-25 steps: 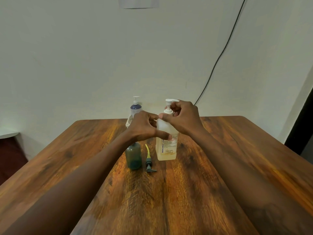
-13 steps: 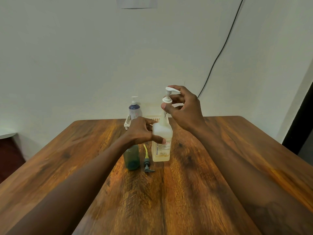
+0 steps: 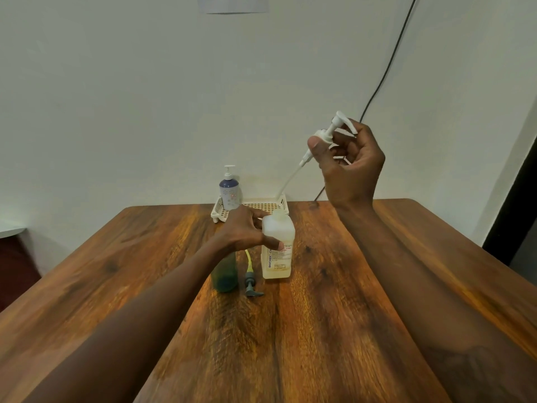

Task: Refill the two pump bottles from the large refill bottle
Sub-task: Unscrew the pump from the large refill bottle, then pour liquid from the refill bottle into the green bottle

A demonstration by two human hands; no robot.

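Two pumps are now off their bottles: the white pump [image 3: 329,135], pinched in the closed right hand [image 3: 347,164], has been lifted well clear of the clear bottle [image 3: 276,251], its dip tube trailing above the open neck, whereas half a second earlier it was only just rising from it. The bottle is steadied on the table [image 3: 334,301] by the gripping left hand [image 3: 247,229]. The green bottle [image 3: 223,274] is seen just beside the grey pump [image 3: 250,282]. The blue bottle [image 3: 230,189] stands in the tray [image 3: 261,205]. Both openings are judged ready for pouring.
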